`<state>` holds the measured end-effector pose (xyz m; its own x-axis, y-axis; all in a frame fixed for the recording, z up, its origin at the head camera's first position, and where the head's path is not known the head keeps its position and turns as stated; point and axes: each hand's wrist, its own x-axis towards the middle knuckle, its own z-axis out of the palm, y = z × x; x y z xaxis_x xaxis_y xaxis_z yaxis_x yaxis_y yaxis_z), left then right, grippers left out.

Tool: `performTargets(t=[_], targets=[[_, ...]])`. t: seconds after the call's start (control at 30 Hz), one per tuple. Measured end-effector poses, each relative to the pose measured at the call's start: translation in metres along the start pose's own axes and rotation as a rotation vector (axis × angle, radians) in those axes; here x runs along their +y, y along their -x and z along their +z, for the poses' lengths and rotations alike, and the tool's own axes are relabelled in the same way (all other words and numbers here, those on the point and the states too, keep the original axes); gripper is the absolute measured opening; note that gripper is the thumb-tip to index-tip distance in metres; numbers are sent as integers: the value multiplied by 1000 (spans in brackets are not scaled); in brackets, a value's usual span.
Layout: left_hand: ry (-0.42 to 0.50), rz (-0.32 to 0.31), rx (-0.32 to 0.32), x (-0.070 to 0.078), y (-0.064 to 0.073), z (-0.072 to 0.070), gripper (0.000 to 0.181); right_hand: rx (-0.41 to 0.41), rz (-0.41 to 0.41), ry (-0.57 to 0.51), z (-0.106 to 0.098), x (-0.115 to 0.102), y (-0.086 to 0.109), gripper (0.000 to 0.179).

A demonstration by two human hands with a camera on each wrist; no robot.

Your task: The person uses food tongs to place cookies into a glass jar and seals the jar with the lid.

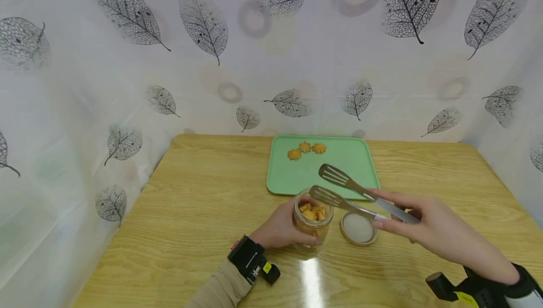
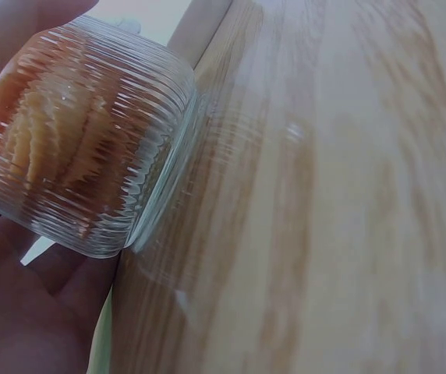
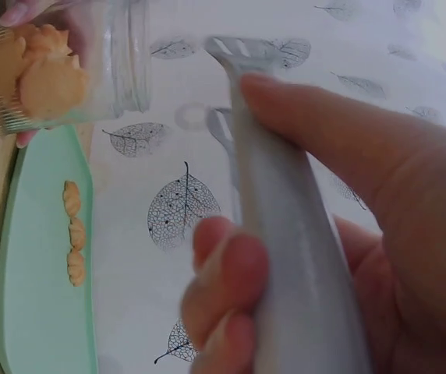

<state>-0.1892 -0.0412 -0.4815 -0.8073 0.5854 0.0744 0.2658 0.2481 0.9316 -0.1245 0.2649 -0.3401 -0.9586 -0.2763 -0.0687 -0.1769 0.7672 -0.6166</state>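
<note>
My left hand (image 1: 285, 225) grips a ribbed glass jar (image 1: 313, 228) from its left side. Inside it lie several golden cookies (image 1: 311, 212), also visible through the glass in the left wrist view. A pair of slotted metal tongs (image 1: 339, 198) is in my right hand (image 1: 428, 216), pinched between thumb and fingers. The two slotted ends stand apart with nothing between them; the lower one overlaps the jar's mouth in the head view. Three cookies (image 3: 76, 234) sit in a row near the far edge of a green tray (image 1: 348, 157) behind the jar.
A round lid (image 1: 358, 228) lies on the wooden table (image 1: 203, 195) just right of the jar. Past the table's back edge hangs a white cloth (image 1: 203, 77) with leaf prints. More of that cloth borders the table on both sides.
</note>
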Motion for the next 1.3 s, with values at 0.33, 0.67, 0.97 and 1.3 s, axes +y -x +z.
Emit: performTargets(t=[0.33,0.67,0.97,1.3], targets=[[-2,43,7,-1,-1,1,77,107,30,-28,-15,9,-53,74],[-2,25,-4,0,0,1,76,87,81,-43,9,51,-131,89],[-19,47,15,5,0,-1,76,34,124,-4,27,59,-161,83],[-8,20,0,1,-1,-1,75,18,133,49,40,62,-177,77]])
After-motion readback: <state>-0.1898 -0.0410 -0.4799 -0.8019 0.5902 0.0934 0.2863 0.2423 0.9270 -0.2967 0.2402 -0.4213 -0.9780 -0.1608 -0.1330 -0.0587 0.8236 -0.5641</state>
